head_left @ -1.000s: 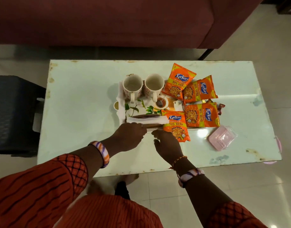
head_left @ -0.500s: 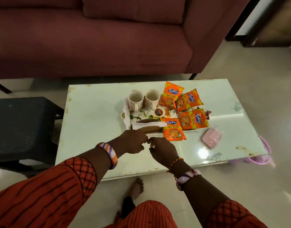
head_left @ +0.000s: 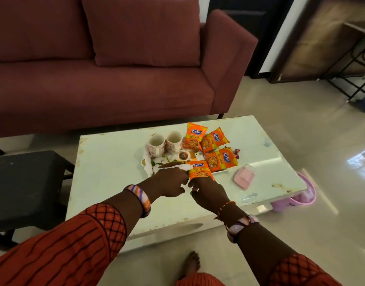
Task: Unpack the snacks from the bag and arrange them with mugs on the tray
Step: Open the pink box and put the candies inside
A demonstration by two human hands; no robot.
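Observation:
A white floral tray [head_left: 146, 164] sits on the pale table [head_left: 107, 162]. Two patterned mugs [head_left: 156, 145] [head_left: 174, 142] stand side by side at its far left. Several orange Kurkure snack packets lie across its right side; the nearest one [head_left: 200, 171] hangs over the front edge. A white folded wrapper [head_left: 177, 166] lies along the tray's front. My left hand [head_left: 169, 183] hovers just in front of the wrapper, fingers curled. My right hand [head_left: 208, 191] is beside it, fingertips under the nearest packet's lower edge. Nothing shows in either hand.
A small dish [head_left: 184, 155] sits in the tray's middle. A pink lidded box [head_left: 244, 175] lies on the table to the right. A maroon sofa [head_left: 115, 79] stands behind the table, a black stool [head_left: 22, 186] to its left, a purple basket [head_left: 301, 196] on the floor at right.
Both hands have drawn back from the tray's front edge toward me. The camera has tilted up, so the table looks smaller and farther. The tray's contents have not moved.

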